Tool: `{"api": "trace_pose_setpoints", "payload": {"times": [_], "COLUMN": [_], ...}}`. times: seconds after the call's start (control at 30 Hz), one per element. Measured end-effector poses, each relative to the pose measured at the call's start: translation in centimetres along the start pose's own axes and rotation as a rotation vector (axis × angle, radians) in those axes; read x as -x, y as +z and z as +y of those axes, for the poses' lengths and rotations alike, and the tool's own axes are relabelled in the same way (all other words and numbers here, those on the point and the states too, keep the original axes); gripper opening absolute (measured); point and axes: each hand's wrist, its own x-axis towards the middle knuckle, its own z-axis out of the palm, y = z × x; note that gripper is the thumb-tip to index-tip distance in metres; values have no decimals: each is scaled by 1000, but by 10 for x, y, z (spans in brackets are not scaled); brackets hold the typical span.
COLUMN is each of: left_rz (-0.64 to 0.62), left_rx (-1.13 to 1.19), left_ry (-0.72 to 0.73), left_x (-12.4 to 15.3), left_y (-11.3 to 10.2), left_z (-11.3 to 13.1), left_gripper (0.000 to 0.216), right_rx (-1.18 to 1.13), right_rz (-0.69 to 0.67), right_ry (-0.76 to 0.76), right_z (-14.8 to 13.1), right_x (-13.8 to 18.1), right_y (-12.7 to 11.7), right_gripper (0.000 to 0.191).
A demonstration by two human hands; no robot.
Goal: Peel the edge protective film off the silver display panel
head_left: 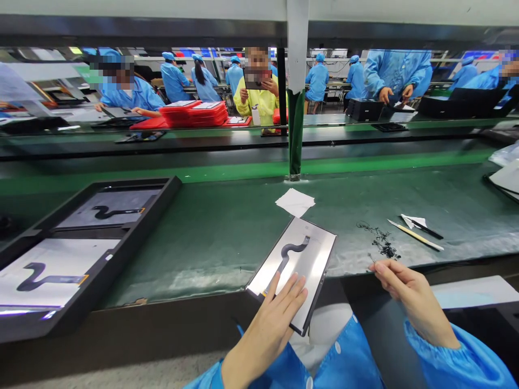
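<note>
My left hand lies with outstretched fingers across the silvery back of an LCD panel; its thumb is hidden. A black ribbon cable curves over this panel, which lies slanted with its near end past the bench edge. To the right, my right hand is closed in a pinch, a thin dark strand showing at the fingertips. Just beyond it lies a small heap of black curled shavings. A pale pointed stick and a black tweezer-like tool rest near the heap.
On the left, a black tray holds two more panels with ribbon cables. White paper squares lie behind my panel. A green-wrapped post stands at the bench's back. Across from me, co-workers in blue work near red stacked trays.
</note>
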Motion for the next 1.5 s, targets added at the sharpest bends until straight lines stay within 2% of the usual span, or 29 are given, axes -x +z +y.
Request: {"api": "trace_pose_setpoints", "payload": {"times": [0.2, 0.4, 0.5, 0.57, 0.63, 0.7, 0.73, 0.77, 0.83, 0.93, 1.07, 1.27, 1.43, 1.5], "left_rz": [14, 22, -10, -40, -34, -50, -68, -88, -123, -231, -345, -319, -315, -313], "left_rx": [1, -3, 46, 109, 181, 307, 376, 399, 420, 448, 443, 250, 107, 67], "left_ry": [-13, -32, -30, 8, -15, -121, -205, -222, -221, -171, -113, -104, 29, 71], "left_x": [-2, -7, -15, -32, -62, -101, -122, -141, -176, -209, -230, -257, -274, -275], "left_y": [-1, 9, -1, -15, -30, -37, -37, -34, -25, -9, 0, 8, 14, 10], "left_z": [1, -4, -6, -7, -7, -7, -8, -9, -9, -9, -10, -6, 10, 12], "left_gripper": [90, 83, 77, 73, 44, 12, 8, 13, 24, 21, 17, 17, 6, 23], "right_rx": [5, 6, 73, 158, 253, 333, 364, 393, 451, 538, 560, 451, 363, 348], "right_rz": [-20, -47, -16, 16, 51, 89, 108, 125, 156, 185, 214, 347, 274, 237], "right_ry": [-94, -102, -169, -234, -282, -321, -342, -366, -414, -482, -491, -305, -216, -191], "right_z": [2, 15, 21, 25, 28, 29, 29, 28, 27, 26, 33, 59, 67, 68], "right_x": [-6, -9, -11, -12, -13, -13, -13, -13, -13, -12, -9, 4, 19, 24], "right_y": [-6, -3, -2, -3, -3, -4, -5, -5, -6, -9, -17, -32, -24, -18], "right_gripper": [51, 52, 48, 45, 43, 43, 43, 42, 40, 37, 36, 43, 42, 40]}}
